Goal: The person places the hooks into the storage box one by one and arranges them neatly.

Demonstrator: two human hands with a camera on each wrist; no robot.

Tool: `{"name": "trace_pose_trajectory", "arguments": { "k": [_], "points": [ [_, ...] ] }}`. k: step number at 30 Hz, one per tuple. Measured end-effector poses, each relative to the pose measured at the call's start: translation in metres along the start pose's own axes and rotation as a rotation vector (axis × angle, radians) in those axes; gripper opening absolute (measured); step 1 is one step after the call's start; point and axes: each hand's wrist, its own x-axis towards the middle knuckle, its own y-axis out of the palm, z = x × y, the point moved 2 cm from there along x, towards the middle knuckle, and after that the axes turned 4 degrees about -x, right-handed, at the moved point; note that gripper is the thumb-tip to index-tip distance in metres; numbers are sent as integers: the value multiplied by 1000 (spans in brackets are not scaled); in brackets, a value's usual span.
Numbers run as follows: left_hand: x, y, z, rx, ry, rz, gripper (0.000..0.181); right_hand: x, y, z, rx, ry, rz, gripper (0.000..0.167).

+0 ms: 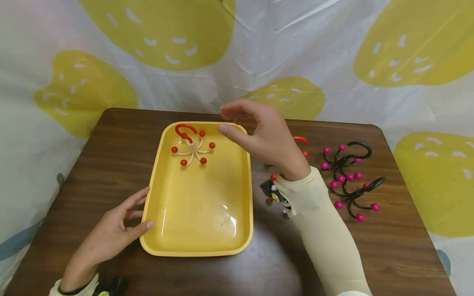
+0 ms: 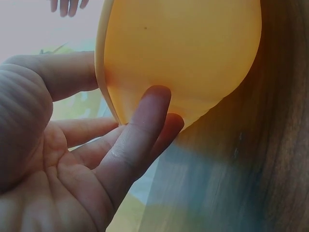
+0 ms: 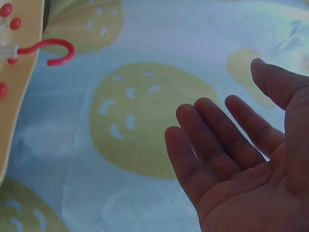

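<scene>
A yellow tray (image 1: 200,197) sits on the table, and my left hand (image 1: 111,232) holds its left edge. In the left wrist view the thumb lies over the rim while fingertips (image 2: 159,104) press the outer wall. One white multi-prong hook hanger (image 1: 192,150) with red balls and a red hook lies at the far end inside the tray. My right hand (image 1: 263,131) hovers by the tray's far right corner, fingers extended and nothing in them. In the right wrist view its palm shows bare, and the hanger's red hook (image 3: 63,48) appears at left.
Two black hangers with pink balls, one farther back (image 1: 342,160) and one nearer (image 1: 353,197), lie on the wooden table (image 1: 400,246) at right. Another red hook (image 1: 300,139) is mostly hidden behind the right wrist. A patterned curtain (image 1: 296,37) hangs behind the table.
</scene>
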Motion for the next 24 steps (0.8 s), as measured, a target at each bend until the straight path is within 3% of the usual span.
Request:
{"name": "trace_pose_trajectory", "arguments": {
  "k": [12, 20, 24],
  "points": [
    [-5, -1, 2, -23, -9, -9, 82, -50, -47, 1, -102, 50, -99, 33],
    [-3, 0, 1, -18, -14, -4, 82, -78, -85, -4, -175, -29, -175, 41],
    [-5, 0, 0, -17, -16, -10, 82, -96, -107, -10, -189, -14, -195, 45]
  ]
}}
